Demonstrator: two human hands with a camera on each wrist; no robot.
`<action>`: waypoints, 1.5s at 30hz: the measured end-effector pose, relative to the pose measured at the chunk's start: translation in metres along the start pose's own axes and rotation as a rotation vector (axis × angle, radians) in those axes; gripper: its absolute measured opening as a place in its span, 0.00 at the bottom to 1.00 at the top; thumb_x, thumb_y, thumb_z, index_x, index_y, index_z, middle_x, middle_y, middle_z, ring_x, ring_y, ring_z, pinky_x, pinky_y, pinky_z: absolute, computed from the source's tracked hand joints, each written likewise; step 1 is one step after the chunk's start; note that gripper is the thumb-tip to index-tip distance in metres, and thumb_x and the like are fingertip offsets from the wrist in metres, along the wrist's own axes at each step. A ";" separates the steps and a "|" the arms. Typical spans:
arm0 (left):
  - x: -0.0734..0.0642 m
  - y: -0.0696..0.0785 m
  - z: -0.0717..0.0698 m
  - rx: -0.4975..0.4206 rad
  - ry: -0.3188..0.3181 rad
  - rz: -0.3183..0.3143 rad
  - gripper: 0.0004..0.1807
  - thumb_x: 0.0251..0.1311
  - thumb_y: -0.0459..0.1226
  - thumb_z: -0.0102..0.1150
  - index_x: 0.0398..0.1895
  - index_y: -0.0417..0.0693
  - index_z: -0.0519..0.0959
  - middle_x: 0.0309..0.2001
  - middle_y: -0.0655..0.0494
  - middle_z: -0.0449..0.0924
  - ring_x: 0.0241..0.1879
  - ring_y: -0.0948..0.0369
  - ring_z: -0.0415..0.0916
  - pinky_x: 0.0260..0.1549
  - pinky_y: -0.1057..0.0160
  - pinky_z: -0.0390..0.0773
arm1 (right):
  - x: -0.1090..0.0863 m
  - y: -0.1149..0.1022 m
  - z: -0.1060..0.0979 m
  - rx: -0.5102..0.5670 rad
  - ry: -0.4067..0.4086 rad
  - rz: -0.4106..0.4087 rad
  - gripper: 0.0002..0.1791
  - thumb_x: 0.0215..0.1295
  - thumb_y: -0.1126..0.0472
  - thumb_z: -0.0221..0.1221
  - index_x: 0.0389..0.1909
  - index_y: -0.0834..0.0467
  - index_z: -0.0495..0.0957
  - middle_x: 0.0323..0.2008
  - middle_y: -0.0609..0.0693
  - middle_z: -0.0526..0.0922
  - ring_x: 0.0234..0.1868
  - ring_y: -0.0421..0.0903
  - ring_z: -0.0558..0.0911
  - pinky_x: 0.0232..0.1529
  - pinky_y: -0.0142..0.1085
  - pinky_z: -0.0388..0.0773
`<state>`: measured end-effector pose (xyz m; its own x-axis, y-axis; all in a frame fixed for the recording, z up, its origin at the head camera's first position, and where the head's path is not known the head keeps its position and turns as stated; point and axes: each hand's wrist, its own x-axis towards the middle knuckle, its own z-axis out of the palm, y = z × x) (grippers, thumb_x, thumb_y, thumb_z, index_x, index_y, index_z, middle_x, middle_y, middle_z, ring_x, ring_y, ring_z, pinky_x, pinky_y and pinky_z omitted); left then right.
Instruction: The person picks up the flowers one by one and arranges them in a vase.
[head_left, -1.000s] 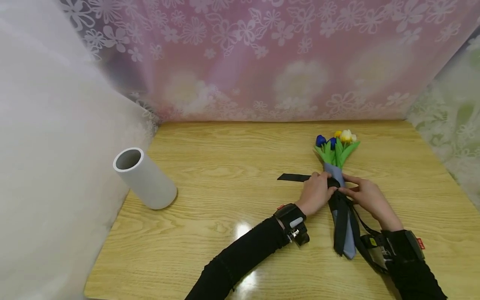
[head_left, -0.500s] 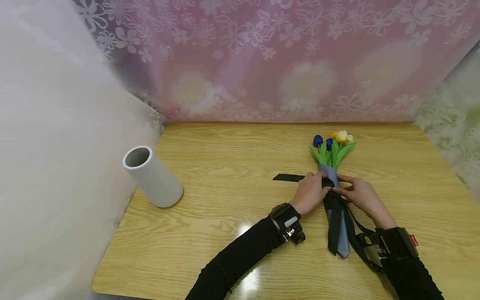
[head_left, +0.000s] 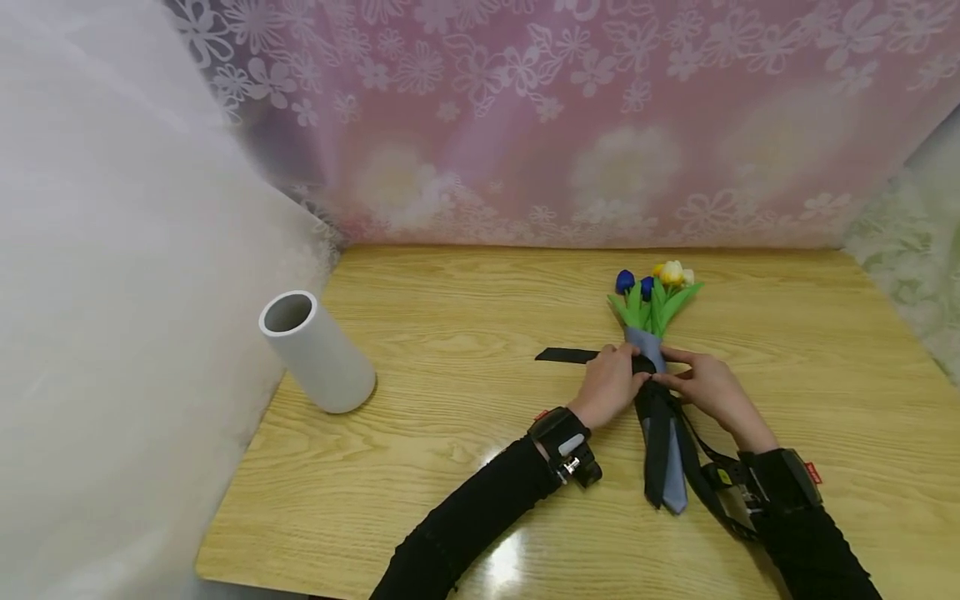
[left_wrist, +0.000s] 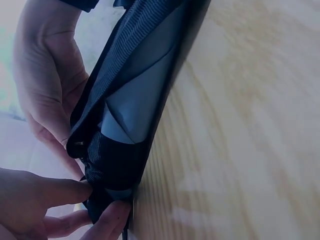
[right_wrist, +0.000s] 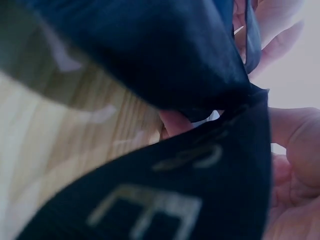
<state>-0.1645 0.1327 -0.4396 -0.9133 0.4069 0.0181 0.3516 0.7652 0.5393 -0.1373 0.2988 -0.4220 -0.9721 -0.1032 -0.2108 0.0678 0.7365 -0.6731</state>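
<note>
A bouquet of artificial tulips (head_left: pixel 671 273) in blue, yellow and white, with green leaves, lies on the table in a grey-blue wrapper (head_left: pixel 647 340). Black ribbon (left_wrist: pixel 115 162) goes round the wrapper's middle. My left hand (head_left: pixel 606 387) pinches the ribbon at the bouquet's left side, and one ribbon tail (head_left: pixel 564 356) sticks out leftward beyond it. From the right, my right hand (head_left: pixel 712 390) pinches the ribbon close to the left fingertips. More ribbon hangs down along the wrapper toward my right wrist. In the right wrist view a ribbon with pale printed letters (right_wrist: pixel 150 205) covers much of the right hand.
A tall white cylindrical vase (head_left: pixel 322 358) stands at the table's left side. The wooden table (head_left: pixel 450 308) meets a pink flowered curtain (head_left: pixel 495 150) at the back. White sheeting (head_left: pixel 135 292) hangs on the left, and a pale green patterned cloth (head_left: pixel 907 250) on the right.
The head view has turned slightly, so everything appears a little further right on the left side and shifted left on the right. Both hands keep their grip on the ribbon, nearly still.
</note>
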 end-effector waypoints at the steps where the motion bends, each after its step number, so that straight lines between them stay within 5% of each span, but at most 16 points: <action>1: 0.000 -0.002 -0.001 -0.001 0.002 -0.007 0.21 0.71 0.45 0.61 0.63 0.51 0.78 0.53 0.52 0.81 0.53 0.60 0.79 0.52 0.65 0.78 | 0.002 -0.001 0.001 0.006 -0.005 -0.003 0.35 0.75 0.59 0.59 0.72 0.74 0.59 0.63 0.79 0.69 0.52 0.68 0.82 0.37 0.44 0.88; 38: -0.018 -0.092 -0.060 -0.040 0.031 -0.093 0.22 0.71 0.40 0.62 0.64 0.43 0.77 0.57 0.46 0.82 0.57 0.52 0.78 0.55 0.56 0.80 | 0.065 -0.073 0.060 -0.060 -0.107 -0.099 0.35 0.74 0.58 0.60 0.73 0.71 0.61 0.63 0.73 0.74 0.42 0.57 0.88 0.31 0.39 0.86; 45: -0.022 -0.098 -0.069 -0.013 0.031 -0.069 0.22 0.70 0.42 0.62 0.64 0.43 0.78 0.54 0.45 0.83 0.51 0.52 0.81 0.45 0.59 0.83 | 0.068 -0.075 0.063 -0.011 -0.122 -0.104 0.35 0.74 0.57 0.60 0.74 0.70 0.61 0.65 0.73 0.72 0.46 0.58 0.87 0.34 0.40 0.88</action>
<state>-0.1925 0.0145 -0.4349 -0.9413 0.3375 0.0064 0.2849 0.7842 0.5513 -0.1947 0.1948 -0.4307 -0.9393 -0.2587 -0.2255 -0.0344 0.7246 -0.6883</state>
